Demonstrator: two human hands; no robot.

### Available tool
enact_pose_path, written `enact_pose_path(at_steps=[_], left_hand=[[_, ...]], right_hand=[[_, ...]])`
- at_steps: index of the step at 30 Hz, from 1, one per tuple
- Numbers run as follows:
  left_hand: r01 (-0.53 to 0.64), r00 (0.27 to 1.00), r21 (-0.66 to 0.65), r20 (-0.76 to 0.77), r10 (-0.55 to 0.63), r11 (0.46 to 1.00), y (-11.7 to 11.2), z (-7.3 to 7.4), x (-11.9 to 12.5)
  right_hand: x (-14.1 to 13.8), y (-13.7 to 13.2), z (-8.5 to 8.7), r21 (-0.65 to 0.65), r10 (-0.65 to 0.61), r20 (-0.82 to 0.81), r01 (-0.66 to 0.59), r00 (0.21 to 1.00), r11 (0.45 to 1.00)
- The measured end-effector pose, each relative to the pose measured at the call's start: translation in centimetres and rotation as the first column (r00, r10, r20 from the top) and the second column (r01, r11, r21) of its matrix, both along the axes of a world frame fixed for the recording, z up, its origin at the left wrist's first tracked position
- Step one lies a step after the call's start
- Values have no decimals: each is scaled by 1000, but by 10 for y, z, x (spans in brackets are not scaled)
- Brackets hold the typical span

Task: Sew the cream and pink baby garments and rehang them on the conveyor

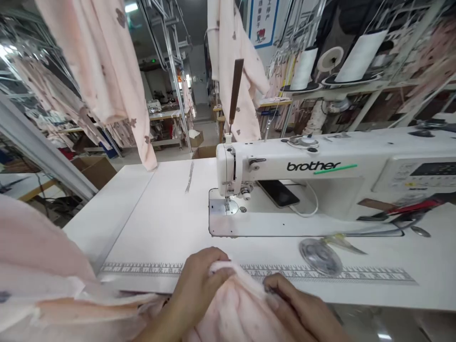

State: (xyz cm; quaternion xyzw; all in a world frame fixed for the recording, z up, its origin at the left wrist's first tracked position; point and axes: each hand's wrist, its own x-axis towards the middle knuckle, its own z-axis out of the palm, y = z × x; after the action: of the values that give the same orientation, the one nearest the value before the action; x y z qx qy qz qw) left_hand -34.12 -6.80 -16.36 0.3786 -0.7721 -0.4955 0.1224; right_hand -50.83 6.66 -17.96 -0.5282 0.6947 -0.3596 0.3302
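Note:
A pale pink fabric piece (231, 308) with a whitish folded edge hangs over the table's front edge between my two hands. My left hand (199, 280) is closed on its upper edge, thumb on the near side and fingers behind. Further right along the same edge, my right hand (299, 304) pinches the fabric, its fingertips partly hidden by the cloth. Beyond my hands stands a white sewing machine (285, 164), its needle and presser foot (228, 205) over a metal plate with no cloth under them.
A printed ruler strip (149, 269) runs along the table's front. To the right lie a round clear dish (320, 256) and yellow-handled snips (344, 242). A phone (280, 194) with a white cable rests under the machine arm. More pink fabric (39, 251) fills the left; garments (107, 66) hang above.

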Motion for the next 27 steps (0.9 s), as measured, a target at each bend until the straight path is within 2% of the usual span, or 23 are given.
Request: enact_pose_path(at_steps=[2,4,7,9,11,14,15,17,19,21,24,27], left_hand=[[-5,995,-45,-102,0,999,3,7,-5],[26,984,-72,-173,-38,997,6,11,-10],[-48,986,-71,-164,36,996,8,10,-13],[-113,988,-54,-116,106,992,7,8,-13],[-120,990,-63,-88,114,991,7,7,-12],[-34,992,-189,-123,11,981,6,5,-9],[1,988,-265,-147,-42,964,6,4,-8],[47,968,-429,-203,-147,902,5,0,-5],[38,947,-548,-248,-206,835,5,-5,-1],[-1,949,-585,-256,-183,811,6,-9,1],[-33,962,-574,-240,-129,818,7,-13,2],[-34,932,-537,-322,-167,843,8,-13,1]], right_hand=[[-7,-13,17,-152,-19,-95,4,995,988],[-9,-29,30,-221,23,-83,-41,996,974],[-5,-49,41,-144,162,44,-154,986,978],[-1,-56,44,-97,180,54,-174,982,980],[-1,-58,47,-38,174,31,-172,984,984],[-7,-62,53,41,188,18,-188,982,981],[-11,-65,55,64,207,60,-211,976,975],[-19,-75,57,121,280,256,-318,925,940],[-23,-87,53,149,345,521,-481,781,864],[-21,-96,40,155,321,701,-576,637,803],[-8,-100,12,236,125,832,-550,540,801],[3,-95,-3,296,-13,866,-493,499,818]])
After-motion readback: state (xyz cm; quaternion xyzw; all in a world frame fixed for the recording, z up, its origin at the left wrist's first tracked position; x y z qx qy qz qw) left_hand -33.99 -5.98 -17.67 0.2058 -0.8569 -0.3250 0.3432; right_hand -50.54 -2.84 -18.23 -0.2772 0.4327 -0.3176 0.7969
